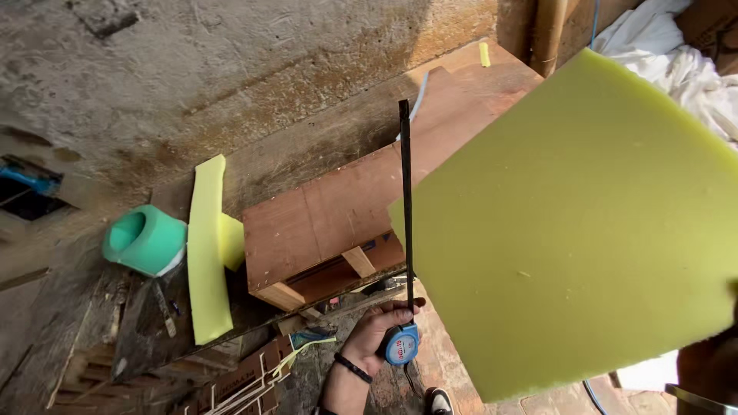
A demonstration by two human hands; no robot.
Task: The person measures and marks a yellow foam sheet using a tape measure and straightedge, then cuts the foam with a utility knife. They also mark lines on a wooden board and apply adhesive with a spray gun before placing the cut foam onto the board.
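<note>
Below the front edge of the rough wooden counter (338, 207), the left hand (374, 332) wraps a round blue tape-measure case (401, 343), its grip pressed together around it, wrist bent back, a dark band on it. From the case a dark blade (405, 200) runs straight up along the left edge of a large yellow-green foam sheet (576, 223). For a true reading, I judge the blade should lie flat and parallel against that edge. No right hand shows clearly; its grip I cannot tell.
</note>
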